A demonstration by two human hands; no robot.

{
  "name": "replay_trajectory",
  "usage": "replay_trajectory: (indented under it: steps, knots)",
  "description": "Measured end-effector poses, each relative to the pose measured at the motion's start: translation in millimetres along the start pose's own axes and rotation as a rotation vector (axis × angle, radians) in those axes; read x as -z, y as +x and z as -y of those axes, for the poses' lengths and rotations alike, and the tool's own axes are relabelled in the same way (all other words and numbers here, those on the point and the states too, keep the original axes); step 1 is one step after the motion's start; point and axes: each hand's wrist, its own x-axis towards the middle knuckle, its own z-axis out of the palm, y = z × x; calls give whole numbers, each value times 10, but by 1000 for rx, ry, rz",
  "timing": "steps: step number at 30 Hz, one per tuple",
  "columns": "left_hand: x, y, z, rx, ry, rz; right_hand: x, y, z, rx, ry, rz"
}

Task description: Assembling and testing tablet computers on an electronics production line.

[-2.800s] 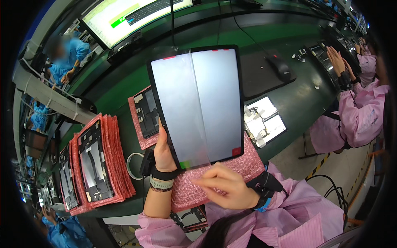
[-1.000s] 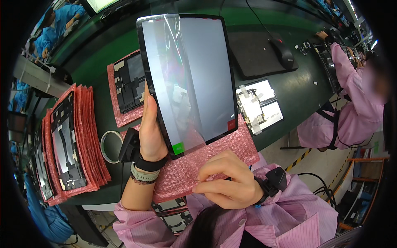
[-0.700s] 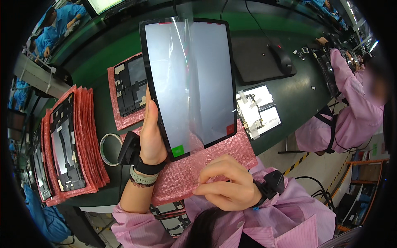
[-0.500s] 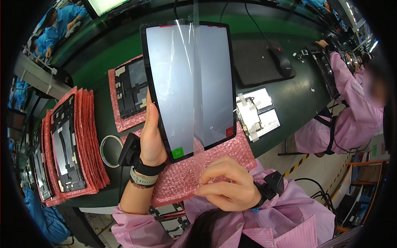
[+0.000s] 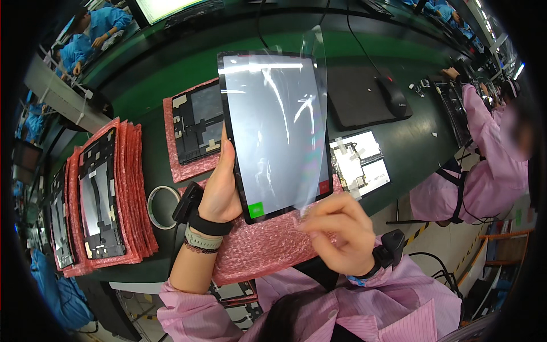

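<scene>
My left hand (image 5: 221, 188) grips the left edge of a black tablet panel (image 5: 274, 131), held upright over a pink bubble-wrap sheet (image 5: 262, 248). A clear protective film (image 5: 317, 114) is lifted off the panel's right side and rises above its top edge. My right hand (image 5: 340, 231) pinches the film's lower corner just below the panel. The panel carries a green sticker (image 5: 256, 208) at its lower left and a red one (image 5: 324, 186) at its lower right.
A stack of pink bubble-wrap sheets with tablet frames (image 5: 102, 194) lies at the left, another frame (image 5: 196, 130) behind my left hand. A tape roll (image 5: 162, 206), a mouse (image 5: 393, 96) on a black pad, and small parts (image 5: 359, 162) sit around. A person in pink (image 5: 484, 154) works at the right.
The clear film has peeled further off the panel toward the right, and my right hand has risen to the panel's lower right corner. The panel has tilted a little.
</scene>
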Motion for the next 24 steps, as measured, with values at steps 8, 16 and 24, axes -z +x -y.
replay_trajectory:
  steps: [8, 16, 24]
  knots:
    - [51, 73, 5, 62, -127, 113, 111, 143, -28, -226, 362, -290]
    - [95, 53, 14, 38, -134, 117, 453, 477, -18, -40, 247, 38]
    - [90, -76, -82, 36, -124, 239, 584, 556, -4, 249, 18, 73]
